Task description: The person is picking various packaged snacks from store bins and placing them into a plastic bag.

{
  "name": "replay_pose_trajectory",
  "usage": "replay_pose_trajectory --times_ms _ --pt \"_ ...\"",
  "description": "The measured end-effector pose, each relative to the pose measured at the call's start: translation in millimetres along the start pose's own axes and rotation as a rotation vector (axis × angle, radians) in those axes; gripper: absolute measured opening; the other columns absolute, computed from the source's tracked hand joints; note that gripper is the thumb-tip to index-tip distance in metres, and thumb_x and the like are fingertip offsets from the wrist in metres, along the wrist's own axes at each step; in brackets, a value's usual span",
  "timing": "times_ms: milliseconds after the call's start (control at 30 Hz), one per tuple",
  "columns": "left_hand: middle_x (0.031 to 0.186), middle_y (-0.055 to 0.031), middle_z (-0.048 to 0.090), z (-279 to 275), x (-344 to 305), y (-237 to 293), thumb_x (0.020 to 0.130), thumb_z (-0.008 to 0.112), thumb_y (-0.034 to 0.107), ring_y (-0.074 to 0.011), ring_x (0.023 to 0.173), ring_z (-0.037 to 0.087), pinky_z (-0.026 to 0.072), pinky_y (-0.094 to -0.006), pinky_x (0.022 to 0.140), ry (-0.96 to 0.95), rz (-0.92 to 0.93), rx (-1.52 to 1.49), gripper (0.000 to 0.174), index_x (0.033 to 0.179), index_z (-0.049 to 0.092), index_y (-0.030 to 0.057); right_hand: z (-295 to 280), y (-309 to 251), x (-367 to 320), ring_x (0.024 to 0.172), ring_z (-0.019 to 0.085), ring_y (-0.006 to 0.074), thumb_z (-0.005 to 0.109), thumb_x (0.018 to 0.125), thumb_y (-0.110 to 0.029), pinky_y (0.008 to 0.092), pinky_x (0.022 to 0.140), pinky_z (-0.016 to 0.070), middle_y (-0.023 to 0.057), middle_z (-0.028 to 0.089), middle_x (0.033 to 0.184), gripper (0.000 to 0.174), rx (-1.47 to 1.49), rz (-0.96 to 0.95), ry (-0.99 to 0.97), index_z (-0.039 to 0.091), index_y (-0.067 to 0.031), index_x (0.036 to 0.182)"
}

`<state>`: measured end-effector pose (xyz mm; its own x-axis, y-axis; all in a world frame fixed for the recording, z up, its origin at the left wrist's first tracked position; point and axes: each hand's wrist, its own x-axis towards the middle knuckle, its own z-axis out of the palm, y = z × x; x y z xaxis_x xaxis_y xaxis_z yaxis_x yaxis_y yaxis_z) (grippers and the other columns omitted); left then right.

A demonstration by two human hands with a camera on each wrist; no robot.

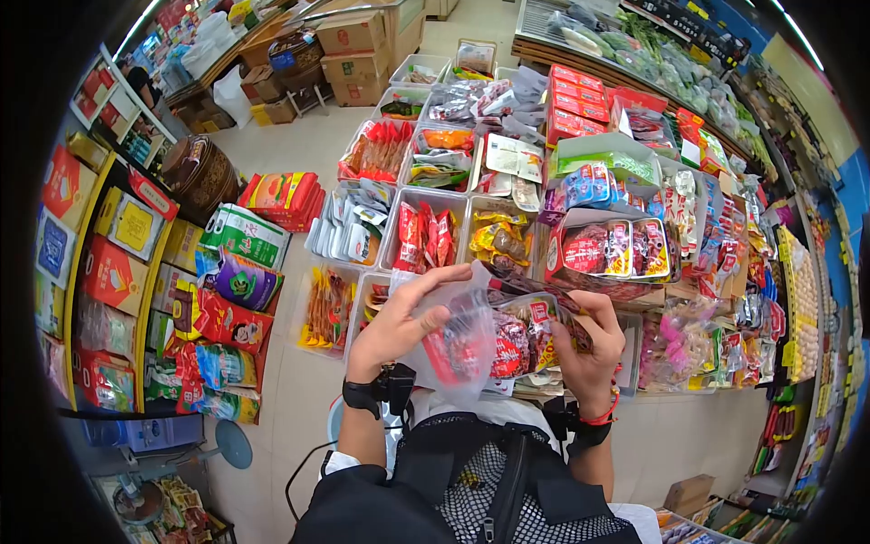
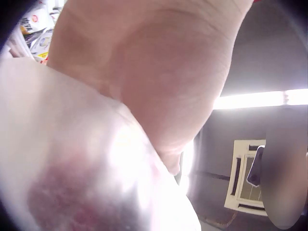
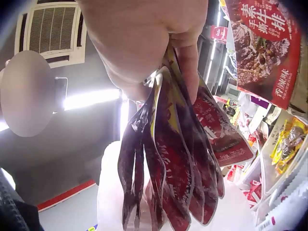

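Note:
In the head view my left hand holds a translucent plastic bag near its top, the thumb and fingers at the bag's mouth. Red packets show blurred through the film. The bag also fills the lower part of the left wrist view, under the palm. To its right, my right hand pinches a bunch of flat snack packets by their upper ends. In the right wrist view these dark red, glossy packets fan downward from the fingers, with the pale bag behind them.
Beyond my hands stand white bins, one with red packets, another with yellow-wrapped snacks. An open display box of similar packets is at the right. Shelved bags line the left, and a wall rack the right.

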<state>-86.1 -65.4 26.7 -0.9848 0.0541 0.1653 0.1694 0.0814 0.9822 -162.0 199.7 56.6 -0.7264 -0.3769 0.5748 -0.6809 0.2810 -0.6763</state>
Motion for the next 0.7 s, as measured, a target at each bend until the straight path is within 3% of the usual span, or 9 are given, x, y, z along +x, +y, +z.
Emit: replay_pose_trajectory --times_ms 67,100,200,233,333,367,467,633,700 --pt "0.138 -0.0162 0.057 1.5 -3.2 -6.8 0.094 0.058 0.057 -0.0260 0.130 0.054 0.0412 -0.0414 0.108 0.064 0.021 -0.180 0.076 0.147 0.045 0.0038 -1.5 3.5 -4.8 0.089 0.068 0.0237 0.077 0.074 0.003 0.0314 0.075 0.0545 0.0127 0.066 0.106 0.019 -0.002 -0.007 -0.008 0.070 0.0044 0.091" --pt "0.138 -0.0152 0.057 -1.1 -1.7 -5.1 0.099 0.058 0.043 -0.0243 0.130 0.054 0.0425 -0.0408 0.108 0.096 0.045 -0.210 0.064 0.149 0.042 0.0056 -2.0 2.6 -5.5 0.090 0.068 0.0238 0.077 0.073 0.004 0.0316 0.075 0.0544 0.0130 0.066 0.106 0.019 0.006 -0.007 -0.007 0.070 0.0045 0.091" --pt "0.137 -0.0150 0.059 -12.0 -0.1 -17.2 0.100 0.059 0.027 -0.0237 0.129 0.055 0.0436 -0.0391 0.106 0.082 -0.053 -0.048 0.057 0.150 0.041 0.0068 -5.3 -2.3 -6.2 0.090 0.067 0.0244 0.077 0.072 0.006 0.0322 0.076 0.0541 0.0138 0.066 0.107 0.021 0.030 -0.021 -0.010 0.070 0.0049 0.091" --pt "0.128 -0.0126 0.065 -8.7 1.2 -15.1 0.096 0.061 0.013 -0.0205 0.118 0.062 0.0478 -0.0354 0.101 0.121 -0.080 -0.047 0.050 0.145 0.050 0.0064 -6.4 -2.5 -5.5 0.091 0.067 0.0246 0.076 0.071 0.007 0.0323 0.077 0.0540 0.0141 0.066 0.107 0.021 0.036 -0.035 -0.013 0.070 0.0050 0.091" --pt "0.115 -0.0092 0.071 -7.4 12.2 -9.9 0.090 0.066 0.007 -0.0167 0.104 0.067 0.0514 -0.0328 0.094 0.068 -0.096 0.070 0.042 0.131 0.063 0.0041 -9.6 -3.1 -5.5 0.091 0.067 0.0249 0.076 0.071 0.008 0.0319 0.077 0.0535 0.0148 0.066 0.108 0.020 0.061 -0.048 -0.022 0.069 0.0055 0.090" --pt "0.101 -0.0059 0.073 -2.8 14.6 -18.1 0.085 0.069 0.002 -0.0143 0.090 0.068 0.0535 -0.0300 0.085 0.130 -0.091 0.074 0.032 0.116 0.070 0.0006 -10.7 -3.0 -5.6 0.092 0.067 0.0250 0.075 0.071 0.008 0.0317 0.078 0.0533 0.0150 0.066 0.108 0.020 0.070 -0.048 -0.024 0.069 0.0056 0.090" --pt "0.095 -0.0036 0.072 -6.4 19.2 -27.5 0.088 0.068 0.003 -0.0114 0.092 0.067 0.0521 -0.0280 0.086 0.125 -0.148 0.198 0.018 0.106 0.072 -0.0004 -13.9 -1.2 -7.2 0.092 0.066 0.0255 0.076 0.071 0.006 0.0319 0.077 0.0530 0.0153 0.066 0.108 0.019 0.089 -0.041 -0.020 0.068 0.0059 0.089" --pt "0.089 -0.0017 0.070 -10.4 28.3 -46.0 0.092 0.066 0.003 -0.0076 0.085 0.065 0.0517 -0.0246 0.077 0.294 -0.119 -0.068 0.004 0.095 0.067 0.0005 -26.7 -1.0 -11.8 0.092 0.065 0.0272 0.076 0.074 0.002 0.0343 0.079 0.0529 0.0163 0.066 0.106 0.017 0.086 -0.029 0.004 0.067 0.0062 0.088" --pt "0.089 0.0003 0.069 -8.1 33.4 -52.7 0.093 0.068 0.007 -0.0056 0.082 0.064 0.0509 -0.0229 0.073 0.353 -0.066 -0.223 0.007 0.095 0.063 0.0019 -28.4 -4.3 -11.8 0.093 0.065 0.0277 0.075 0.076 0.001 0.0347 0.081 0.0528 0.0173 0.066 0.105 0.016 0.128 -0.012 0.018 0.068 0.0059 0.090"
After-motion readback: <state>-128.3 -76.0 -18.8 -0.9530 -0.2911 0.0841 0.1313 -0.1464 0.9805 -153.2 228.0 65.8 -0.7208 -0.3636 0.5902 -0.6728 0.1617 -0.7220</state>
